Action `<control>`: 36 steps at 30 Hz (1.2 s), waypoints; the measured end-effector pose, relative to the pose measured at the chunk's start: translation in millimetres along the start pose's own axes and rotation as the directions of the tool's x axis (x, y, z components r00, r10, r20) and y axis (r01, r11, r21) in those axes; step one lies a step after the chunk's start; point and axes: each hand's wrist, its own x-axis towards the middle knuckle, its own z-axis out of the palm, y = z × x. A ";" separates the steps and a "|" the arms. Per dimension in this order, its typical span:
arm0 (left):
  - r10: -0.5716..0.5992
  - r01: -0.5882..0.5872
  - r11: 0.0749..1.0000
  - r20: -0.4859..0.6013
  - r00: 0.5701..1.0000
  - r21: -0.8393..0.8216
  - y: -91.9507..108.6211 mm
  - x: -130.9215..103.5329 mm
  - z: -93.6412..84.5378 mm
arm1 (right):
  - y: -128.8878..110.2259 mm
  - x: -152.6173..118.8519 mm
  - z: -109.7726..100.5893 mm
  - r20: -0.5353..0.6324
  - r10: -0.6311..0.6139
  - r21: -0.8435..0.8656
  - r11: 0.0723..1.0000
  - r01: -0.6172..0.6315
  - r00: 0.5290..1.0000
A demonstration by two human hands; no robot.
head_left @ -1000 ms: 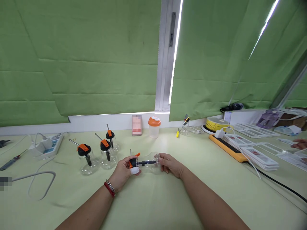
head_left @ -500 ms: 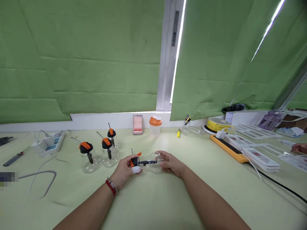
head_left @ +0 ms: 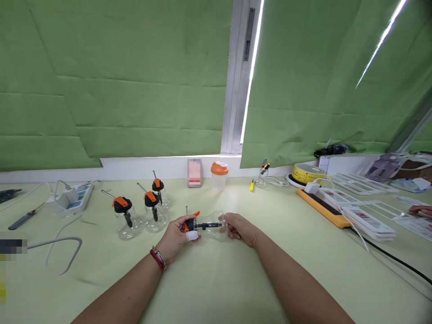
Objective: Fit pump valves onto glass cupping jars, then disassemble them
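Between both hands a clear glass bottle [head_left: 214, 219] lies on its side, low over the table. Its black cap with an orange lever [head_left: 191, 224] points left, and a dark tube runs inside the glass. My left hand [head_left: 175, 236] is closed around the cap end, a white wrap on its thumb. At the bottle's wide base, my right hand [head_left: 241, 228] has its fingers closed on the glass. To the left stand three similar bottles: a front one [head_left: 124, 218], a middle one [head_left: 155, 216] and a back one [head_left: 158, 191].
Against the wall are a pink-screened device [head_left: 195, 173] and an orange-lidded cup [head_left: 219, 175]. A glass jar with tools [head_left: 262, 177] stands right of them. Further right lie an orange power strip [head_left: 324, 209] and stacked white frames [head_left: 367, 220]. Another person's hand [head_left: 420, 210] shows at the right edge.
The view has shifted slightly. Both hands keep hold of the bottle, which stays lying sideways; the right fingers have moved slightly at its base.
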 end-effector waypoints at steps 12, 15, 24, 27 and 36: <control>0.012 -0.012 1.000 -0.002 1.000 -0.009 -1.5 0.7 -1.7 | -3.4 -5.6 -2.0 0.069 -0.102 0.047 0.994 0.099 0.992; 0.017 -0.016 1.000 -0.031 0.999 0.019 -1.3 0.7 -1.0 | -3.9 -5.4 -1.4 0.064 -0.054 0.069 0.996 0.049 0.996; 0.031 -0.030 0.999 -0.028 0.999 0.041 -1.9 0.5 -0.5 | -6.9 -4.9 -0.1 0.070 -0.016 0.069 0.998 0.011 0.997; 0.048 -0.047 0.998 -0.022 0.999 0.051 -1.0 0.4 -0.5 | -8.3 -6.0 1.4 0.096 -0.008 0.123 0.992 -0.004 0.995; 0.097 -0.099 0.987 0.021 0.995 0.126 3.2 -0.9 -2.2 | -8.6 -5.7 2.8 0.139 0.042 0.222 0.972 -0.072 0.989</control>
